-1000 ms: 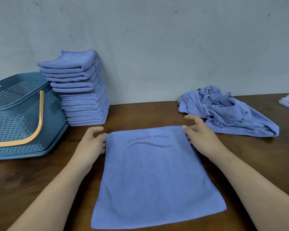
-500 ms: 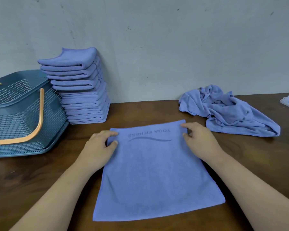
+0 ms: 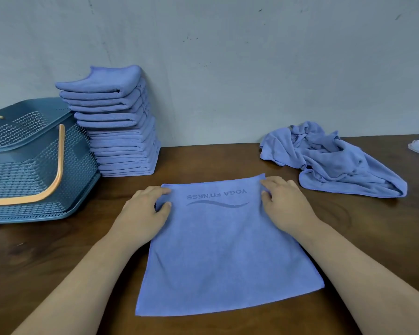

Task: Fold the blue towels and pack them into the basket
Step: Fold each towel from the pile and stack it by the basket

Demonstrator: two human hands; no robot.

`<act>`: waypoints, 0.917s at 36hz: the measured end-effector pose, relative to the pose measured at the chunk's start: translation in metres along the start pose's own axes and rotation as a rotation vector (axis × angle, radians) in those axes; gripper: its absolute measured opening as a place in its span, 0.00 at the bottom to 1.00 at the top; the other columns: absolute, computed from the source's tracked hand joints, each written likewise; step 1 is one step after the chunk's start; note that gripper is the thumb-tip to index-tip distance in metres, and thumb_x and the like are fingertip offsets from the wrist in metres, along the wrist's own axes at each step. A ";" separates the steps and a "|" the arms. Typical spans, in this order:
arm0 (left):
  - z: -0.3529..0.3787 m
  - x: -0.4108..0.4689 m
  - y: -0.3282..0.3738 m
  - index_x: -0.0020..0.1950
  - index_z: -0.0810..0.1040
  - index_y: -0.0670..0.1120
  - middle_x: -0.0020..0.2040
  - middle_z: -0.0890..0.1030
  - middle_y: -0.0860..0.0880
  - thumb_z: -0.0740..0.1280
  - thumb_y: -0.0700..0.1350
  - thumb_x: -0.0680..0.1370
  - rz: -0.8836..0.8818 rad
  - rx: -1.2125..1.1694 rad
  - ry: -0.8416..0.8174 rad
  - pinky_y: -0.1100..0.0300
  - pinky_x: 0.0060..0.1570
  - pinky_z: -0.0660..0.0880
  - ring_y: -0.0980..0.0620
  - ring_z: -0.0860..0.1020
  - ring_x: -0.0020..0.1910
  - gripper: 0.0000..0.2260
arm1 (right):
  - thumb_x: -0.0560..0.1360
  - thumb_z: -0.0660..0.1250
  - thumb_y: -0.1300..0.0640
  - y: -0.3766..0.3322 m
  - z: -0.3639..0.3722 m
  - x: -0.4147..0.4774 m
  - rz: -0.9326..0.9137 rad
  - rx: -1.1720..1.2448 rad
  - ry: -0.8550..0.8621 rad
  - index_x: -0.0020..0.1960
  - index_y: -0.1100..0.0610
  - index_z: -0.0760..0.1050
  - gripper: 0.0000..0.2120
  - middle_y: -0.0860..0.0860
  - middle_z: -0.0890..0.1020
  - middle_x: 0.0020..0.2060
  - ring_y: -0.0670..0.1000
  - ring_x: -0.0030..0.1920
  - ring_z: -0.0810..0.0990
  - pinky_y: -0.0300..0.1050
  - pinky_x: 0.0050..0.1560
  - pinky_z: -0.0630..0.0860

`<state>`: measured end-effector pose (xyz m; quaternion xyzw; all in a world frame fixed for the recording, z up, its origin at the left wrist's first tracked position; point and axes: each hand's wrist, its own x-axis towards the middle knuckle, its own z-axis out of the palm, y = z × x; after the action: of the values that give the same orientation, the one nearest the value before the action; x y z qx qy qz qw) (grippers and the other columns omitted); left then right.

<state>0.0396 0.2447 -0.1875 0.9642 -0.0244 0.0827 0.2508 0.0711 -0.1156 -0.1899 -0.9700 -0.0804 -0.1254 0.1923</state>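
Working on a flat blue microfibre towel (image 3: 228, 250) printed YOGA FITNESS, spread at the middle of the dark wooden worktop (image 3: 58, 257), close to its front edge. Pinching the far left corner with the left hand (image 3: 143, 213), thumb and forefinger narrow on the cloth. Gripping the far right corner with the right hand (image 3: 286, 204), fingers (image 3: 273, 183) curled tight over the hem.

Probably the start of a fold. Lift both corners together, keep the far hem taut and level, carry it over to the near hem, match corner to corner, then smooth outward from the middle. Avoid dragging the whole cloth across the wood.

Afterwards, add to the tall stack of folded blue towels (image 3: 121, 131) at the back edge, beside the teal perforated plastic basket (image 3: 29, 151) at the left edge. Next, take from the crumpled heap of blue towels (image 3: 331, 163) toward the back right.
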 end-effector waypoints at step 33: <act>-0.002 0.011 0.007 0.86 0.55 0.64 0.85 0.55 0.64 0.52 0.66 0.84 -0.071 0.249 -0.119 0.44 0.81 0.51 0.55 0.52 0.84 0.29 | 0.84 0.56 0.34 -0.042 -0.012 -0.018 -0.368 0.004 -0.334 0.82 0.36 0.60 0.28 0.39 0.55 0.84 0.47 0.84 0.53 0.54 0.82 0.55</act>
<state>0.0495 0.2398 -0.1805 0.9913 0.0053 0.0191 0.1299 0.0429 -0.0843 -0.1693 -0.9459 -0.2865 0.0038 0.1521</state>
